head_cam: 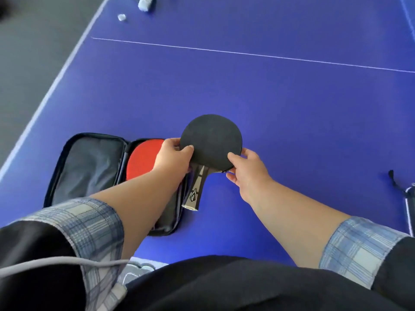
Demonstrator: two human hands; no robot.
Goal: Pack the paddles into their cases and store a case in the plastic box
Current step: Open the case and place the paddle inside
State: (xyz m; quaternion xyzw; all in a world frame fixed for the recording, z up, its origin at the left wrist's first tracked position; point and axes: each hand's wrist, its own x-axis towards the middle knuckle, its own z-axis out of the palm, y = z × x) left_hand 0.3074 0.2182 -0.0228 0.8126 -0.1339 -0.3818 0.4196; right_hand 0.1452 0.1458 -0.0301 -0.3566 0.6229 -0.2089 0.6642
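While a red paddle (pixel 140 159) already lies in the open case (pixel 89 169) on the table (pixel 292 113), a black paddle (pixel 211 142) is pinched at its blade edges by the left hand (pixel 174 157) and right hand (pixel 249 168), apparently just above the case; zipping and boxing remain, no plastic box being identifiable.

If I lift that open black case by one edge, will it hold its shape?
Probably not: the case looks like soft fabric with a wrinkled lining, so it may sag. The red paddle lying inside could slide out, since the case is open.
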